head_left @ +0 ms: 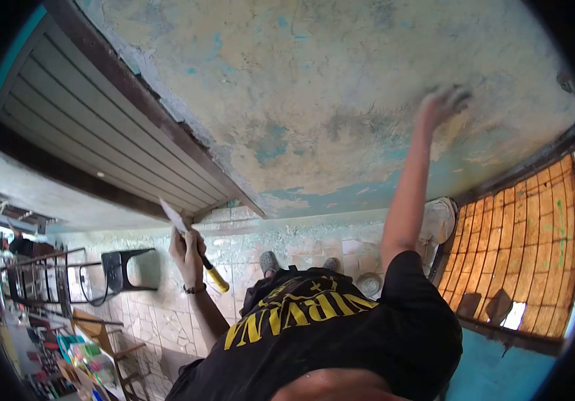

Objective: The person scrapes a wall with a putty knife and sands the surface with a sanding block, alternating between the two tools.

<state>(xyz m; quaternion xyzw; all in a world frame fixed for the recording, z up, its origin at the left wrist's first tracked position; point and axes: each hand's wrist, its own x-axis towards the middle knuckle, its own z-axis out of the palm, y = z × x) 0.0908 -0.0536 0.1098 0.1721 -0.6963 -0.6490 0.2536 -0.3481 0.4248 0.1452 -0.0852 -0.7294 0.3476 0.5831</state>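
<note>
In the head view my left hand [190, 248] is closed around a scraper, away from the wall. The scraper's pale, pointed blade [175, 215] sticks up past my fingers, and its black and yellow handle [217, 277] comes out below. My right arm reaches up to the old painted wall [341, 87]. There my right hand [444, 103] lies against or close over the surface, fingers spread, blurred and greyish at the tips. Around it the wall shows worn beige paint with flaking blue-green patches.
Slatted grey shutter [107, 134] in a brown frame stands left of the wall. An orange gridded window [518, 247] is at right. A black chair [123, 271], wooden furniture and a cluttered table [93, 357] stand to the left. Beneath me lies a cracked tile floor [147, 307].
</note>
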